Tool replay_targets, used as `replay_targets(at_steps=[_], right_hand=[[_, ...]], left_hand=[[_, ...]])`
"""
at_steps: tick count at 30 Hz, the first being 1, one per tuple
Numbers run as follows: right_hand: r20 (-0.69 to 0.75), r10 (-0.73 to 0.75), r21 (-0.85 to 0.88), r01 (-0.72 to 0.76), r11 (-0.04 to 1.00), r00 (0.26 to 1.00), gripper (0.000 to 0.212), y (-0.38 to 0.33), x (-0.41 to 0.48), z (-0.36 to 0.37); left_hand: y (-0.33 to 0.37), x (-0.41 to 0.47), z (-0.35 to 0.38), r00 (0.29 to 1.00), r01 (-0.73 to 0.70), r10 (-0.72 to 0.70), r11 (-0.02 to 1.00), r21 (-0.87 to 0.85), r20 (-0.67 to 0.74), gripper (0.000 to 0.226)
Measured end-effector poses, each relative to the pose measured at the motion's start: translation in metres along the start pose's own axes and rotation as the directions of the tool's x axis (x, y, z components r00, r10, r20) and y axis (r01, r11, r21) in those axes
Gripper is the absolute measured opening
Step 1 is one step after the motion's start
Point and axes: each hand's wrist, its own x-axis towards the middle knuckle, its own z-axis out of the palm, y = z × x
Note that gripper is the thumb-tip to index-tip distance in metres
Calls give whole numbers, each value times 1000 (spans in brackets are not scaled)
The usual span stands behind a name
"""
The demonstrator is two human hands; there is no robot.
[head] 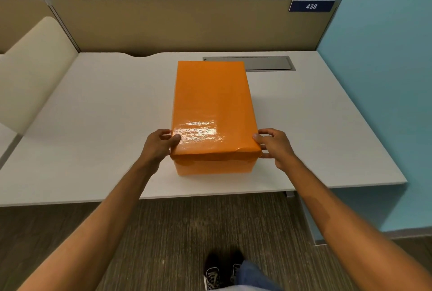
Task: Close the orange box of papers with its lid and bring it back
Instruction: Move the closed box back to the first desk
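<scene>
The orange box (211, 166) stands on the white desk (93, 115), its long side running away from me. Its glossy orange lid (211, 103) lies flat on top and covers it; the papers inside are hidden. My left hand (159, 145) grips the near left corner, thumb on the lid's top and fingers down the side. My right hand (275, 148) holds the near right corner the same way, thumb on the lid edge and fingers against the side wall.
A grey cable hatch (268, 63) is set into the desk just behind the box. A beige partition (163, 24) with a blue "438" plate (311, 6) backs the desk. A blue wall (378, 80) is on the right, a cream chair (32, 75) on the left.
</scene>
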Motion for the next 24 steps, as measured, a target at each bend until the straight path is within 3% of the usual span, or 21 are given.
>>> replay_targets(at_steps=[6, 24], right_hand=[[-39, -56, -9, 55, 998, 998, 59, -17, 26, -2], [65, -190, -70, 194, 978, 980, 56, -87, 171, -1]], left_hand=[[16, 23, 1, 1000, -10, 9, 1000, -29, -9, 65], [81, 130, 24, 994, -55, 58, 998, 32, -89, 51]])
